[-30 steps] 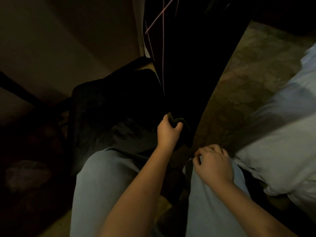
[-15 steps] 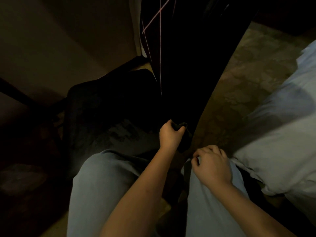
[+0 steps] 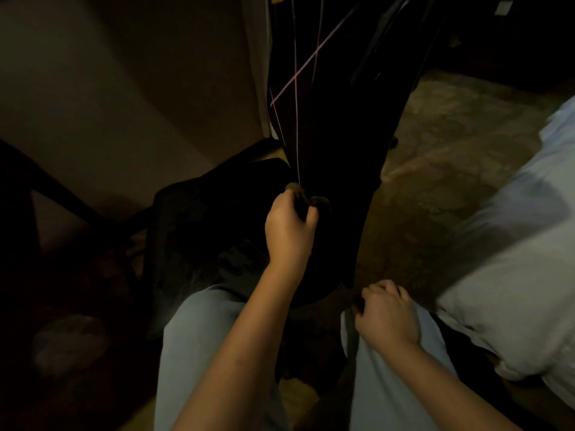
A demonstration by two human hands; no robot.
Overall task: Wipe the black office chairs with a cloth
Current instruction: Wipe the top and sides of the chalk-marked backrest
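Wiping is the step in hand: my left hand, centre of the frame, is clenched round the bunched cloth and holds it against the black chair back, just above the seat at centre left. Next, I judge, comes a firm stroke along that dark panel, keeping the cloth pressed to it. My right hand rests on my knee at lower right, fingers curled; whether it pinches anything I cannot tell. Gloom swallows the chair's edges and base, and its top runs off the upper frame.
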